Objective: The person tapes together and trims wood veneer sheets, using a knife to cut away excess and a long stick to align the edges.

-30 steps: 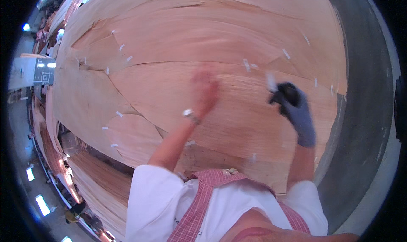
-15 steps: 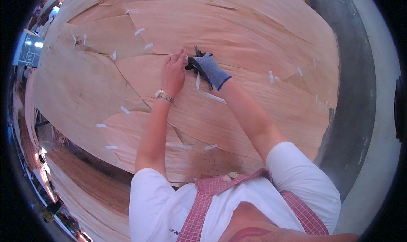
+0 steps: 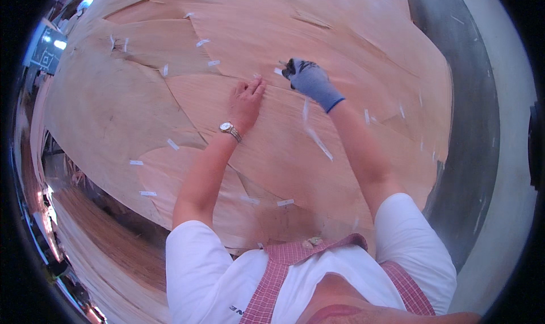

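Observation:
My left hand point(image 3: 246, 104), bare and with a watch point(image 3: 228, 128) on its wrist, rests on a large pinkish-tan sheet of wood veneer point(image 3: 272, 162). Its fingers lie on the surface, the tips by a small piece of white tape point(image 3: 257, 76) at a seam. To its right, my right hand point(image 3: 311, 81) in a grey-blue glove with dark fingertips is closed on a strip of white tape point(image 3: 315, 135). A short tape end pokes out beside the fingertips, and the long tail hangs toward me. A thin grey tip shows above the fingers; the rest of that tool is hidden.
Several short white tape pieces point(image 3: 172, 144) cross seams and cracks in the veneer. A split with a raised edge point(image 3: 312, 21) runs at the far side. Dark grey floor point(image 3: 468, 97) curves along the right. More stacked sheets point(image 3: 113, 233) lie at lower left.
My right hand has moved right and away from my left hand, carrying the tape strip. The dark tool is now mostly hidden. My left hand has shifted slightly right and nearer.

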A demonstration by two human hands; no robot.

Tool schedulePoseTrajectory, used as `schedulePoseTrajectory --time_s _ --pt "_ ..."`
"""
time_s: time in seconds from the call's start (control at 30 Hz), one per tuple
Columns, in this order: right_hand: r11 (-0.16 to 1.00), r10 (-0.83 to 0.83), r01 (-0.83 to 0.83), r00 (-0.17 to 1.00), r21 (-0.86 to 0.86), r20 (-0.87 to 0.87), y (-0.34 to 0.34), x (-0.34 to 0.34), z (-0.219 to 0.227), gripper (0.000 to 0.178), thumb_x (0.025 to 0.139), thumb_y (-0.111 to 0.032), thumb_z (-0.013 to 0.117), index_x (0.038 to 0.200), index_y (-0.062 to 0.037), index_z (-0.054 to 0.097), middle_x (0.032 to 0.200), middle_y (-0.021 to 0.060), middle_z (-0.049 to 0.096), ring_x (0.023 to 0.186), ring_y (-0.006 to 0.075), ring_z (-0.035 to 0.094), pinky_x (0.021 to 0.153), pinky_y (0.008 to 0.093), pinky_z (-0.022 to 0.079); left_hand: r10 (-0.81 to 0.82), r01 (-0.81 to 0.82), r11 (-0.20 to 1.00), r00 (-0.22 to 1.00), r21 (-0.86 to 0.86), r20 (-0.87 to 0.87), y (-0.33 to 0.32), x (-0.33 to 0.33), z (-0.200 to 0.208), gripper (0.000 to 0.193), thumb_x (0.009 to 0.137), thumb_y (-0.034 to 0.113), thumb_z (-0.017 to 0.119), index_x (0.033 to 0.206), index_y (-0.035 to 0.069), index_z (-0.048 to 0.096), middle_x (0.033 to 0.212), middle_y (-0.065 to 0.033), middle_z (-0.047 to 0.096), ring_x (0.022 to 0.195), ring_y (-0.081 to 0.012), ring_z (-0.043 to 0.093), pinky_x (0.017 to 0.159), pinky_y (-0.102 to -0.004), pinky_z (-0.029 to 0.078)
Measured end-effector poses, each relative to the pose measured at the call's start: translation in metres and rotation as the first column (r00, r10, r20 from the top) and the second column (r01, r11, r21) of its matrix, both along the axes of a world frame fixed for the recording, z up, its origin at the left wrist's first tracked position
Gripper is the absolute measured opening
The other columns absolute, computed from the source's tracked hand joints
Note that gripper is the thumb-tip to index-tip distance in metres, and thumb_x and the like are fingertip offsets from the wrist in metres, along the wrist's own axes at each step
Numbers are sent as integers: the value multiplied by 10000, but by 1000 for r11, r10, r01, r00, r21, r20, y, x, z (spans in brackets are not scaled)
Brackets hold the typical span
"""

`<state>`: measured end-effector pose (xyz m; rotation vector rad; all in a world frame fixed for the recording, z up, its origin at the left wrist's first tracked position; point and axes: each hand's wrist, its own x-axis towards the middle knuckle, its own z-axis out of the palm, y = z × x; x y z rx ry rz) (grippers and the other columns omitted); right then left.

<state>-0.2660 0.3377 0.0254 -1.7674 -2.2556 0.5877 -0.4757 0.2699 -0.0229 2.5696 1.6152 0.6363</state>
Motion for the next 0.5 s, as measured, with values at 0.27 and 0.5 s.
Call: schedulePoseTrajectory --time_s 0.27,0.5 --pt "823 161 -424 813 -379 -560 73 -100 1 271 867 -286 676 933 -24 646 858 103 710 731 148 639 695 322 484 499 -500 866 863 4 80 -2 -34 -1 446 924 208 533 1353 89 499 1384 -106 527 1199 -286 503 989 -445 408" --pt "939 326 -294 926 -178 192 66 -131 1 402 827 -351 611 1073 -39 672 1050 231 680 981 368 661 872 459 509 518 -518 855 855 -17 2 5 -35 -2 586 889 430 591 1396 158 478 1431 -88 487 1220 -282 492 987 -500 382"
